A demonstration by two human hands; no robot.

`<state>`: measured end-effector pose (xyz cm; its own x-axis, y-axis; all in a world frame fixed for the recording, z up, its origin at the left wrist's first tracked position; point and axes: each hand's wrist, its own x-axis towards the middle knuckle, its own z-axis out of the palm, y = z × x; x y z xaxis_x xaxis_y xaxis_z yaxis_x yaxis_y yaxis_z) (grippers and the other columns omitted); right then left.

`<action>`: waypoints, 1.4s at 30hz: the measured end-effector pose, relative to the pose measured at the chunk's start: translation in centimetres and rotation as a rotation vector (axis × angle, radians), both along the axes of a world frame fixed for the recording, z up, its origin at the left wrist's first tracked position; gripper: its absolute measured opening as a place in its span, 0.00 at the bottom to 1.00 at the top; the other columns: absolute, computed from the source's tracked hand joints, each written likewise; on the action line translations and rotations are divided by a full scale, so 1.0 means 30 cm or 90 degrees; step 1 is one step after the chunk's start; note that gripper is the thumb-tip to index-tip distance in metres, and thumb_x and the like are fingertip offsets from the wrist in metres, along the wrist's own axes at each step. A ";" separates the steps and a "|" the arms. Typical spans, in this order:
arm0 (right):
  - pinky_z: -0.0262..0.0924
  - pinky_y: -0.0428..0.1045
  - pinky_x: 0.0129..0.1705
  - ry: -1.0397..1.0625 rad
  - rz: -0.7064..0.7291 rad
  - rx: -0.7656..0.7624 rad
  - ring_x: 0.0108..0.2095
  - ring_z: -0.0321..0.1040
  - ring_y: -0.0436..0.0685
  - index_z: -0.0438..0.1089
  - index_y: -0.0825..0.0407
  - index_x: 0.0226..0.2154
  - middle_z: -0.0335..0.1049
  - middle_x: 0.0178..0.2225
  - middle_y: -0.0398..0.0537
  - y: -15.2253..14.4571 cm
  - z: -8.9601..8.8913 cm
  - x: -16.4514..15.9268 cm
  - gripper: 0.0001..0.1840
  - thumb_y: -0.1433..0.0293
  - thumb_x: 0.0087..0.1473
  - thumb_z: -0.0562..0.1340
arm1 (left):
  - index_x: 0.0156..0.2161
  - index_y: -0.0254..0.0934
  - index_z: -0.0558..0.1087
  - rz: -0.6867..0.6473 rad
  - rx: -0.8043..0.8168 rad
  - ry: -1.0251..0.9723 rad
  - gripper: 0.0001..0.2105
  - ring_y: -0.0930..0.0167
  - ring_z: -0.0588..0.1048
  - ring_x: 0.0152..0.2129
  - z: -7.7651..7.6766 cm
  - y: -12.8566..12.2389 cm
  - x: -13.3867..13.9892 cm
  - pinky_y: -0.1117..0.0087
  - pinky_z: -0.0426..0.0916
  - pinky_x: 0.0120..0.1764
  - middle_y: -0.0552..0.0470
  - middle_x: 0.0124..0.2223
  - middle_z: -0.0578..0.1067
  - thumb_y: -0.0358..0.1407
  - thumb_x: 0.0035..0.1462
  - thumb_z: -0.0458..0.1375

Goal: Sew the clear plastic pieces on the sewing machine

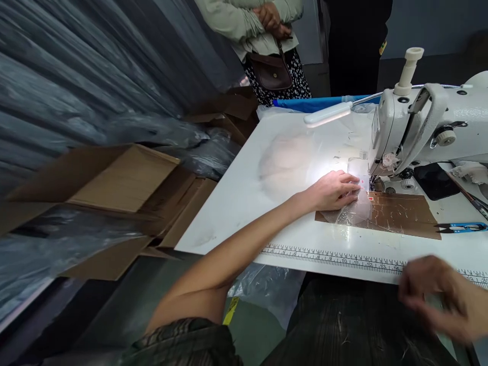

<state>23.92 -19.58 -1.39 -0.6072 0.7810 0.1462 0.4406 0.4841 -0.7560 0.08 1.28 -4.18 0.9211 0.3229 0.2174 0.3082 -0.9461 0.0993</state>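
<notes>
Left hand: The left hand [337,190] lies palm down, fingers stretched and pressing rather than pinching, probably to keep the layer beneath smooth beside the needle.
Right hand: The right hand [432,297] hangs over the table's front edge, well apart from the left, fingers bent; blur hides whether it grips anything.
Sheer piece: The thin, see-through white piece [360,209] lies partly under the left fingers, left of the needle area, overlapping the brown sheet.
Brown sheet: The brown sheet [407,216] lies flat between the machine and the table's front edge, perhaps as a smooth base; loose threads show on it.
Sewing machine: The white sewing machine [423,122] stands toward the right of the table, its needle end facing the left fingers.
Lamp: The slim lamp [328,115] reaches out from the machine above the table, apparently angled to light the needle area.
Ruler: The printed ruler strip [331,257] runs along the table's front edge, presumably there for measuring within reach.
Snips: The blue snips [463,227] touch the brown sheet's right end, likely handy for the right hand.
Boxes: Open cardboard boxes [124,178] sit beyond the table's left edge.
</notes>
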 end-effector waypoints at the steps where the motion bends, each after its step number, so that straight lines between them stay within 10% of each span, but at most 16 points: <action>1: 0.68 0.47 0.30 -0.025 -0.026 0.028 0.28 0.71 0.51 0.69 0.49 0.29 0.74 0.28 0.47 0.050 0.005 0.001 0.13 0.68 0.63 0.54 | 0.51 0.38 0.74 -0.002 0.012 0.012 0.14 0.65 0.75 0.45 0.009 0.010 0.003 0.60 0.69 0.46 0.45 0.55 0.74 0.41 0.68 0.52; 5: 0.70 0.55 0.43 -0.109 -0.136 0.234 0.42 0.72 0.58 0.71 0.50 0.46 0.74 0.41 0.54 0.290 -0.035 0.002 0.14 0.68 0.63 0.53 | 0.43 0.36 0.76 0.029 0.078 0.008 0.12 0.65 0.75 0.41 0.050 -0.011 0.005 0.61 0.69 0.42 0.44 0.49 0.76 0.40 0.67 0.52; 9: 0.71 0.56 0.43 -0.161 -0.123 0.271 0.42 0.71 0.59 0.72 0.49 0.51 0.71 0.43 0.54 0.396 -0.104 -0.007 0.19 0.68 0.63 0.51 | 0.39 0.35 0.75 -0.124 0.023 -0.075 0.12 0.72 0.73 0.33 0.046 -0.078 -0.011 0.68 0.69 0.37 0.48 0.41 0.77 0.41 0.65 0.54; 19: 0.70 0.58 0.47 -0.141 -0.110 0.252 0.48 0.68 0.60 0.74 0.45 0.51 0.72 0.44 0.53 0.389 -0.124 -0.008 0.20 0.70 0.62 0.53 | 0.33 0.35 0.71 -0.111 0.183 -0.231 0.08 0.75 0.70 0.27 -0.035 -0.114 0.012 0.70 0.65 0.30 0.52 0.35 0.78 0.29 0.64 0.52; 42: 0.69 0.60 0.44 -0.238 -0.110 0.292 0.43 0.69 0.62 0.72 0.48 0.49 0.71 0.44 0.55 0.377 -0.131 -0.014 0.19 0.69 0.63 0.50 | 0.36 0.38 0.73 -0.101 0.146 -0.135 0.08 0.75 0.71 0.29 -0.051 -0.103 -0.002 0.68 0.65 0.34 0.54 0.39 0.80 0.31 0.64 0.52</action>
<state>23.50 -8.28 -5.31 -0.5530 0.7806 0.2912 0.7367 0.6214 -0.2668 0.01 -1.81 -5.72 0.8826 0.1009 0.4593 0.1515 -0.9856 -0.0746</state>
